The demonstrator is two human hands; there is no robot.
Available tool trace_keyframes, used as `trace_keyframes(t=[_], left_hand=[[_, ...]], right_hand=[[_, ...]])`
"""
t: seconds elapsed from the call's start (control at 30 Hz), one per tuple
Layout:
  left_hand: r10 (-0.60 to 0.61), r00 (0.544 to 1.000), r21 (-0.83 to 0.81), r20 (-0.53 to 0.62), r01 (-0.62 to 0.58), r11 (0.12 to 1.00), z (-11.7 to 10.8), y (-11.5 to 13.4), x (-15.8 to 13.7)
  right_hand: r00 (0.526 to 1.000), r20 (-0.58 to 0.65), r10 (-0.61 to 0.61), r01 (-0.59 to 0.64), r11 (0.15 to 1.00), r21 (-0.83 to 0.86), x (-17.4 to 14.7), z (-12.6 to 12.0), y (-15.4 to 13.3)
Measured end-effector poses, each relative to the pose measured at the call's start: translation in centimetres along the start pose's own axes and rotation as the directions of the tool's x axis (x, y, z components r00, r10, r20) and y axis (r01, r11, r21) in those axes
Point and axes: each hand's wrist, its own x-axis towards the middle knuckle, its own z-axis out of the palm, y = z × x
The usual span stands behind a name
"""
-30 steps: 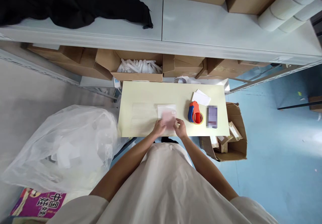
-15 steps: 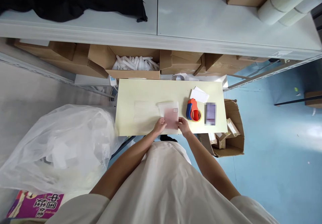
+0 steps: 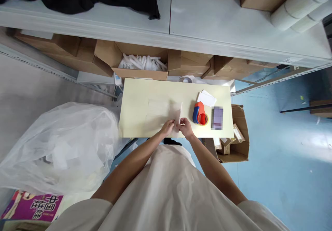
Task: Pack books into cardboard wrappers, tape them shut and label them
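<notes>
Between my two hands a flat pinkish phone case in thin translucent wrap [image 3: 177, 113] stands tilted on its edge over the table. My left hand [image 3: 167, 128] pinches it low on its left side. On its right side, my right hand [image 3: 185, 128] is closed at its lower part, fingers bent toward the left hand. A sheet of clear wrap [image 3: 157, 109] spreads flat from it to the left. Right of my right hand lies a red and blue tape dispenser [image 3: 199, 114] with a roll of tape.
On the cream table [image 3: 137, 89] also lie white cards [image 3: 206, 98] and a blurred purple item [image 3: 217, 118]. An open carton of white pieces [image 3: 141, 73] stands behind. A carton of small boxes [image 3: 242, 155] is at right, a big plastic bag [image 3: 77, 137] at left.
The pinkish case lay flat, its face up; now it is tipped up on edge. Both hands have come closer together, and the view has shifted slightly.
</notes>
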Motion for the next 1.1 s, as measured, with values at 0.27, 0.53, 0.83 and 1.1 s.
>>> trace_keyframes(t=[0.27,0.53,0.83,1.1], left_hand=[[-0.044,0.975,-0.061,-0.219,0.031,0.998,-3.5,-0.3,-0.6],[-0.054,0.958,0.117,-0.282,0.09,0.989,-5.1,-1.2,0.1],[-0.004,0.975,0.308,-0.222,0.074,0.949,-4.8,-2.8,-1.7],[-0.008,0.994,0.279,-0.113,0.039,0.96,-2.3,-2.2,-1.6]], right_hand=[[0.998,0.039,-0.054,0.06,0.985,-0.164,1.6,5.1,0.9],[0.978,-0.186,-0.093,0.027,0.943,-0.332,0.6,1.7,4.1],[0.987,-0.131,0.09,-0.081,0.994,0.076,1.2,1.5,5.0],[0.987,-0.131,0.092,-0.075,0.989,0.126,1.3,-0.1,3.5]])
